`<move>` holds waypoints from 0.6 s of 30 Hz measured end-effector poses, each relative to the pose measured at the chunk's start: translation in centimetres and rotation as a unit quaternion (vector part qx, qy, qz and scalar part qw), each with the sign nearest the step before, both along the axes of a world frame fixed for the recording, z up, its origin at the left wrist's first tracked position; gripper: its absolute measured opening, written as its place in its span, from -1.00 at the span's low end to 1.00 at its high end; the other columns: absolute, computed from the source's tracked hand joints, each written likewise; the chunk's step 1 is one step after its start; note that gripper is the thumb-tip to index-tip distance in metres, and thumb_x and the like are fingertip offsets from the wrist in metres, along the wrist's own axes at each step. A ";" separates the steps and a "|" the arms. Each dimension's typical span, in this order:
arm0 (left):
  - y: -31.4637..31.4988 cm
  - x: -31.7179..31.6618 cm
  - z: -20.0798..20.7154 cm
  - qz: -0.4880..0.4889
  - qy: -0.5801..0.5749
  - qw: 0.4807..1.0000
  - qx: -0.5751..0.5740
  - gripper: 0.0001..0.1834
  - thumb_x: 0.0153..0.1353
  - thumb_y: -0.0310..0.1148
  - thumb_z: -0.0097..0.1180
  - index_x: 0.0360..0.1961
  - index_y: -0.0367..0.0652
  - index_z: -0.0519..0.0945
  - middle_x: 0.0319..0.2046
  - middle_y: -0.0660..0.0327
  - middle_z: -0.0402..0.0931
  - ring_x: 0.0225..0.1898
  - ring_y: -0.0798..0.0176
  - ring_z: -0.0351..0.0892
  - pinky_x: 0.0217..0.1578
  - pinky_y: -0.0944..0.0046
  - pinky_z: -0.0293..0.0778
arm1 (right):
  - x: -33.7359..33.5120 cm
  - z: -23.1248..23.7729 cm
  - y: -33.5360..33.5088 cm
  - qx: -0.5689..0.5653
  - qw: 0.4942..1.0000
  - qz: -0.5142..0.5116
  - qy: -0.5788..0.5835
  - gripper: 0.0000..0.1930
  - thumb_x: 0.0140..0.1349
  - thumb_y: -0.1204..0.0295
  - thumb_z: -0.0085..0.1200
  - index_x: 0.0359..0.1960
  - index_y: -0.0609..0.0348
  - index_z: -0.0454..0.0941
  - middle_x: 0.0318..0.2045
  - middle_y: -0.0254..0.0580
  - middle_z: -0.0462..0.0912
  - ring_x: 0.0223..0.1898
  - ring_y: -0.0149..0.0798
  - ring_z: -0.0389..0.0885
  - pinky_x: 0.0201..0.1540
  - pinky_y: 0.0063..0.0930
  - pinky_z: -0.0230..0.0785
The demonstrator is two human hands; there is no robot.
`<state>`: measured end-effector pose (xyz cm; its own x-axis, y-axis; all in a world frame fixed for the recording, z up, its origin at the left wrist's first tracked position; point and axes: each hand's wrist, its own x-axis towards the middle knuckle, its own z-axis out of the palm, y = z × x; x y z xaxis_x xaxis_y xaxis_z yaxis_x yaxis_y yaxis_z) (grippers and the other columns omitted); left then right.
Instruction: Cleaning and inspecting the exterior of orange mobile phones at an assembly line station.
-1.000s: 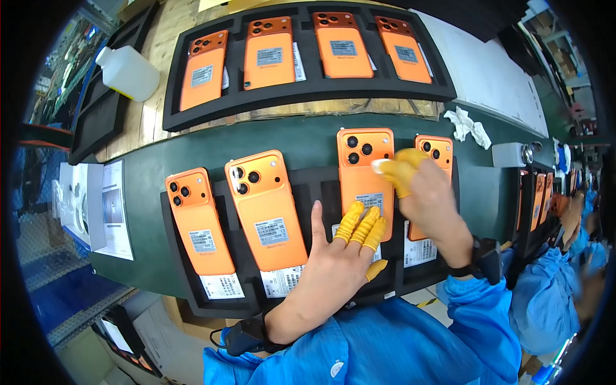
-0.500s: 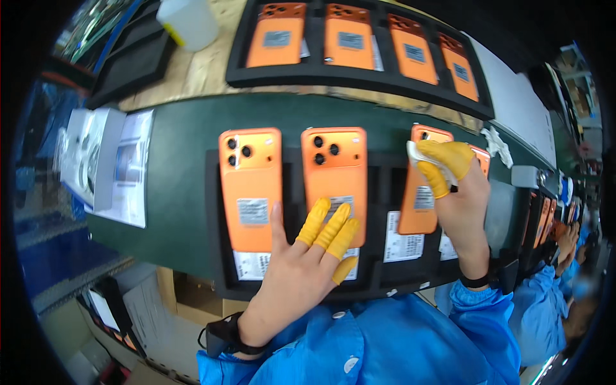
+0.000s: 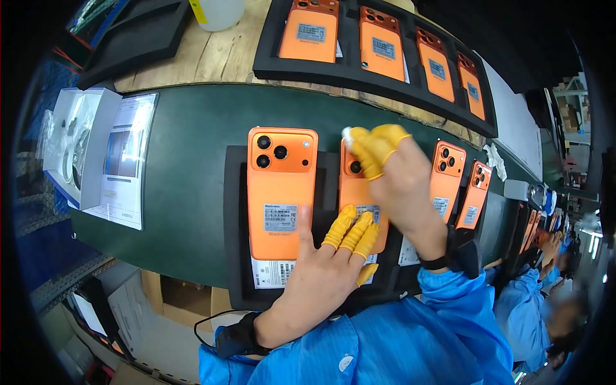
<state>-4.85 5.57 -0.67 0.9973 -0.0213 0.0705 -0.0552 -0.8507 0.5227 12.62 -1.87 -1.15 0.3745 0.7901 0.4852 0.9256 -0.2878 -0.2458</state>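
Several orange phones lie back up in a row on a black foam tray [image 3: 236, 192]. My left hand [image 3: 321, 282], with yellow finger cots, rests with fingers extended on the lower part of the second phone [image 3: 350, 189]. Its thumb touches the right edge of the leftmost phone [image 3: 280, 183]. A small white cloth [image 3: 347, 136] is pinched in my right hand [image 3: 401, 183], at the camera end of that second phone; yellow cots cover fingers here too, and this hand hides part of the phone. To the right lie a third phone [image 3: 449, 163] and a fourth phone [image 3: 477, 183].
Beyond the green mat [image 3: 186, 160], another black tray [image 3: 308, 76] holds more orange phones. An open white box [image 3: 102, 135] and a printed sheet [image 3: 131, 186] lie left. A crumpled white tissue [image 3: 495, 160] is at the right. Other people in blue work further right.
My right hand has moved left with the white cloth, from the third phone to the second. My left hand stays on the second phone. The whole view has shifted somewhat.
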 end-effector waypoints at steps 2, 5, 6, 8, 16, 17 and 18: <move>0.2 0.4 0.0 0.003 -0.001 1.000 0.002 -0.45 0.06 -0.10 0.16 0.02 -0.21 0.51 -0.15 0.19 0.59 0.12 0.23 0.44 0.19 -0.56 -0.29 | 0.0 0.3 -0.8 -0.001 1.000 -0.027 0.016 -0.55 -0.18 0.63 0.19 -0.12 0.24 0.57 -0.31 -0.13 0.54 -0.34 -0.11 0.52 -0.31 -0.36 0.43; 0.1 0.6 0.1 -0.008 0.004 1.000 -0.001 -0.45 0.05 -0.09 0.17 0.02 -0.21 0.51 -0.14 0.18 0.58 0.12 0.24 0.44 0.20 -0.54 -0.30 | -1.6 0.0 -1.7 0.027 0.999 -0.020 0.010 -0.65 -0.16 0.63 0.24 -0.22 0.27 0.61 -0.37 -0.12 0.54 -0.40 -0.10 0.52 -0.32 -0.37 0.45; 0.1 0.9 0.2 -0.019 0.028 0.999 0.003 -0.45 0.05 -0.09 0.17 0.01 -0.20 0.52 -0.12 0.19 0.58 0.12 0.24 0.44 0.20 -0.54 -0.30 | -1.1 0.2 -1.0 0.039 0.999 -0.012 0.013 -0.63 -0.15 0.63 0.23 -0.19 0.26 0.60 -0.36 -0.11 0.54 -0.37 -0.11 0.53 -0.33 -0.39 0.44; 0.0 1.4 0.1 -0.022 -0.041 0.999 -0.028 -0.45 0.04 -0.10 0.19 0.01 -0.21 0.51 -0.11 0.17 0.57 0.11 0.19 0.45 0.21 -0.53 -0.30 | 0.6 1.3 -0.6 -0.008 0.998 -0.058 0.002 -0.64 -0.13 0.59 0.22 -0.18 0.28 0.58 -0.34 -0.10 0.54 -0.34 -0.11 0.54 -0.32 -0.37 0.43; 0.7 0.2 0.8 -0.031 0.009 0.998 0.046 -0.46 0.20 -0.17 0.08 0.13 -0.27 0.41 0.09 0.04 0.43 0.24 0.00 0.27 0.23 -0.33 -0.14 | -1.9 -2.0 0.4 0.033 0.996 0.014 0.078 -0.62 -0.06 0.52 0.02 -0.12 0.39 0.47 -0.17 0.00 0.44 -0.07 -0.06 0.44 -0.04 -0.33 0.36; 0.5 0.2 0.0 -0.031 0.010 0.998 0.048 -0.38 0.15 -0.11 0.11 0.17 -0.23 0.36 0.13 0.05 0.38 0.26 0.01 0.22 0.21 -0.41 -0.22 | -1.0 -1.9 0.2 0.007 0.990 0.014 0.144 -0.62 -0.06 0.52 0.04 -0.14 0.40 0.46 -0.15 0.01 0.40 -0.10 -0.06 0.44 -0.05 -0.34 0.36; 0.7 0.5 -0.6 -0.026 0.015 0.998 0.053 -0.30 0.10 -0.05 0.13 0.21 -0.20 0.32 0.18 0.07 0.33 0.29 0.01 0.17 0.19 -0.49 -0.29 | -0.4 -2.4 0.0 0.026 0.993 -0.012 0.115 -0.69 -0.06 0.54 0.04 -0.22 0.41 0.47 -0.19 0.00 0.42 -0.16 -0.06 0.45 -0.08 -0.33 0.37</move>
